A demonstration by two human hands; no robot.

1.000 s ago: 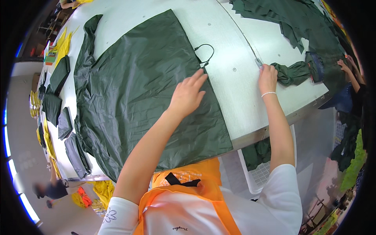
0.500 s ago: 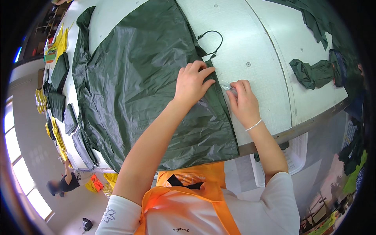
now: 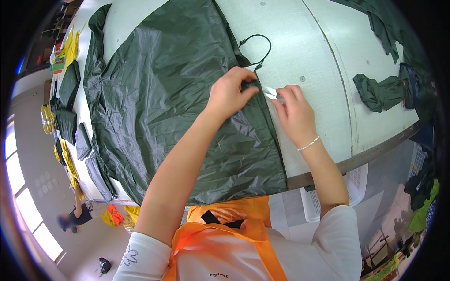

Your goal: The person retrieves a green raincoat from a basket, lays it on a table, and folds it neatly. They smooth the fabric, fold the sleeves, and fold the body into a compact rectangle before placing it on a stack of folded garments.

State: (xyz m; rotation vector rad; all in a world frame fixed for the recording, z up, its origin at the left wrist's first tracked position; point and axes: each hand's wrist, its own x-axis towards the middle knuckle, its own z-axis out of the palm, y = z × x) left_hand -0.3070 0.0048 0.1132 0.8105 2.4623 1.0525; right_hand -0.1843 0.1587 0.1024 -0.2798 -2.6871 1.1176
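A dark green, glossy garment (image 3: 159,70) lies spread over the white table, its hem running along its right side. My left hand (image 3: 229,93) is at that hem, fingers bent and thumb turned in, gripping a bit of the cloth; the fingertips are partly hidden. A black cord loop (image 3: 269,47) sticks out from the hem just beyond this hand. To the right, my right hand (image 3: 296,114) is closed on small silver thread snips (image 3: 270,92), whose bright tips point at the left hand. Most of the tool is hidden in the fingers.
A bunched green cloth piece (image 3: 379,91) lies on the table's right part, past a seam. Folded dark garments (image 3: 70,89) and yellow ones line the left side. Below the front edge (image 3: 365,154) stands a white plastic basket (image 3: 358,185). Another person (image 3: 79,215) is at far left.
The snips have turned in my right hand, and their bright tips now show more plainly. My left hand has shifted slightly, with its fingers more curled at the hem.
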